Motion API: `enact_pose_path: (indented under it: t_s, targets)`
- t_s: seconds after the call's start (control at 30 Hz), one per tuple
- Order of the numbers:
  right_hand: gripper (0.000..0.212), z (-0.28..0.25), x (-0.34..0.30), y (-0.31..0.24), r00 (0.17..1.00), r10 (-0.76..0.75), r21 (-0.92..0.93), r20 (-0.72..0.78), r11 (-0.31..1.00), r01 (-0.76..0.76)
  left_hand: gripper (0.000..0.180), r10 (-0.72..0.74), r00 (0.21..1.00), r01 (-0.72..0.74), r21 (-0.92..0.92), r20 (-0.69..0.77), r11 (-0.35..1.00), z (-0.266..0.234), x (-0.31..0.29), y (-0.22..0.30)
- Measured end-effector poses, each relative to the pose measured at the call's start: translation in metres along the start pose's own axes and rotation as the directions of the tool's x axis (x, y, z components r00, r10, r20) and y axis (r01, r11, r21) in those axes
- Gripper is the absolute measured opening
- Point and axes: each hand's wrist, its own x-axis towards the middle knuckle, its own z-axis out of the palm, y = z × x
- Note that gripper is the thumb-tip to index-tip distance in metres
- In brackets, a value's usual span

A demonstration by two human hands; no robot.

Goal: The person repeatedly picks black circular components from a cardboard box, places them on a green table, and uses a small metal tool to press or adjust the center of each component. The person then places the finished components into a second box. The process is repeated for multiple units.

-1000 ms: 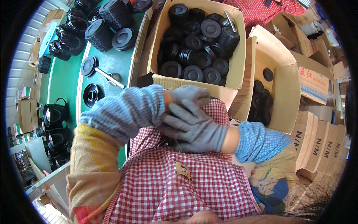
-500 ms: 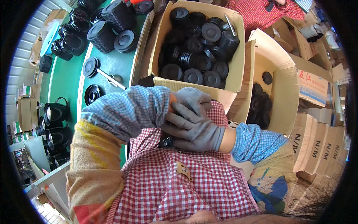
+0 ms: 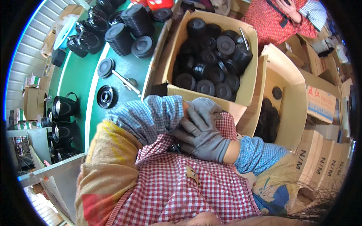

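Both my hands wear grey gloves and meet above my lap, over a red-and-white checked apron (image 3: pixel 162 180). My left hand (image 3: pixel 205 108) reaches across from the left with its fingers curled down; what they close on is hidden. Over its wrist and lower side lies my right hand (image 3: pixel 207 141), fingers stretched and spread. A small black part (image 3: pixel 174 147) shows under the right fingers, against the apron; its kind cannot be made out. Just beyond the hands stands a cardboard box (image 3: pixel 211 97) filled with round black lids (image 3: pixel 206 87).
A green-topped bench (image 3: pixel 81 81) at left bears stacked black discs (image 3: pixel 119 37), a metal rod (image 3: pixel 126 82), a black ring-shaped part (image 3: pixel 107 96) and black pots (image 3: pixel 63 106). At right, another carton (image 3: pixel 290 113) holds black lids. Another person's hand (image 3: pixel 290 9) shows at the far right.
The whole view has shifted, so the bench and boxes sit lower and further right. My hands keep nearly the same overlapped pose. More of the other person shows at the top right.
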Motion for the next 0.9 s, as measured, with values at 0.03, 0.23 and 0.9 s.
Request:
enact_pose_path:
  t_s: [0.03, 0.23, 0.9]
  targets:
    - [0.057, -0.004, -0.001, 0.007, 0.998, -0.046, 0.002, -0.038, 0.999, 0.046, 0.028, -0.033, 0.997, 0.026, -0.096, -0.077, 0.995, -0.005, -0.008, -0.015]
    - [0.057, -0.016, -0.067, 0.052, 0.691, 0.495, 0.303, -0.526, 0.869, -0.391, 0.056, 0.149, 0.59, 0.231, 0.342, -0.794, 0.911, -0.099, -0.146, -0.178]
    - [0.061, -0.112, 0.003, 0.04, 0.939, 0.293, 0.038, 0.181, 0.952, -0.305, 0.03, 0.127, 0.984, -0.065, 0.403, -0.128, 0.913, -0.083, -0.149, 0.093]
